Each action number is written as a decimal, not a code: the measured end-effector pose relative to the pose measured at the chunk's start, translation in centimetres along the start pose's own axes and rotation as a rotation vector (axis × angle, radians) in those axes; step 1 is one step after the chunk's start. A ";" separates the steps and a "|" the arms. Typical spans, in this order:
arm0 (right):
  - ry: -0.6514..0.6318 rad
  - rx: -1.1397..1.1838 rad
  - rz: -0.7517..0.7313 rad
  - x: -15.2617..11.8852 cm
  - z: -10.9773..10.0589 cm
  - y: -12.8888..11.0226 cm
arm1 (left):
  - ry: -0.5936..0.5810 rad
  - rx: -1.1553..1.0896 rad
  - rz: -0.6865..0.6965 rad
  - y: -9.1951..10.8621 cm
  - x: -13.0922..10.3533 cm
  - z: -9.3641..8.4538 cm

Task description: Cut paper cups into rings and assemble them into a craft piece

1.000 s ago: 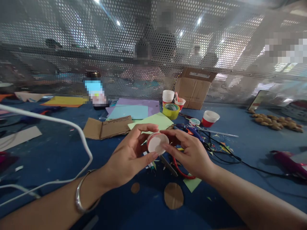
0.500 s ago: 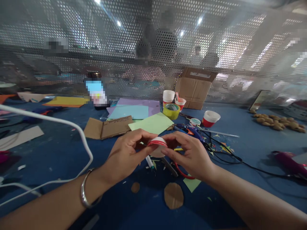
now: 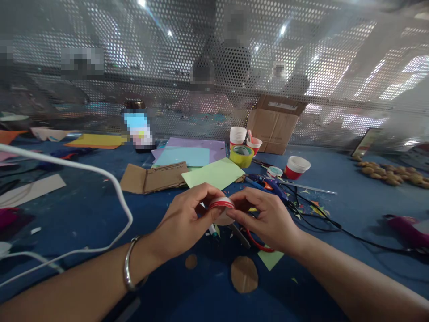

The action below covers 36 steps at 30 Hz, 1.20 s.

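Note:
A small red and white paper cup piece [image 3: 222, 203] is pinched between both hands above the blue table. My left hand [image 3: 187, 217] grips its left side with thumb and fingers. On its right side, my right hand [image 3: 264, 214] holds it the same way. Beneath the hands lie a marker [image 3: 213, 232] and red-handled scissors [image 3: 256, 240], both partly hidden. Nearer to me rest a large cardboard disc [image 3: 244, 274] and a small cardboard disc [image 3: 191, 261].
Behind the hands are green paper [image 3: 214, 173], folded cardboard [image 3: 152, 177], yellow-green tape [image 3: 241, 156], a red-white cup [image 3: 296, 167] and a blue glue gun [image 3: 268, 183]. A white cable [image 3: 114, 183] crosses the left; a black cord runs right.
The cup piece has tipped slightly, showing less of its pale underside, and both hands sit a little lower and to the right. The whole view has shifted slightly.

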State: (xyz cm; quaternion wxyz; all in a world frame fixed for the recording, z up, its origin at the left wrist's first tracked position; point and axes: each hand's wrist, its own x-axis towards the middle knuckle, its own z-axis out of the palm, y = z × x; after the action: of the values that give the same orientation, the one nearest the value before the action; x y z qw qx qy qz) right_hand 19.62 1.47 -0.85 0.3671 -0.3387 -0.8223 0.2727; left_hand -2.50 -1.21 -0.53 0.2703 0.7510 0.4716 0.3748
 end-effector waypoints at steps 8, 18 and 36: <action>0.011 -0.035 -0.033 -0.1 0.3 0.4 | -0.003 0.041 0.027 0.2 -0.1 -0.1; -0.013 0.060 -0.006 -0.5 0.5 0.2 | 0.010 -0.056 0.007 0.3 0.0 0.1; -0.514 -0.596 0.275 0.3 -4.3 0.8 | 0.217 -0.571 -0.345 -1.5 1.4 0.3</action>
State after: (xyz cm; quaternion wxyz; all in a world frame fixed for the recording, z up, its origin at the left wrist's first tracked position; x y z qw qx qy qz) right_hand 23.14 3.06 1.23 -0.0042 -0.4578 -0.8771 0.1450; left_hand -2.65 0.65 -1.40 0.4770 0.5104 0.4936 0.5180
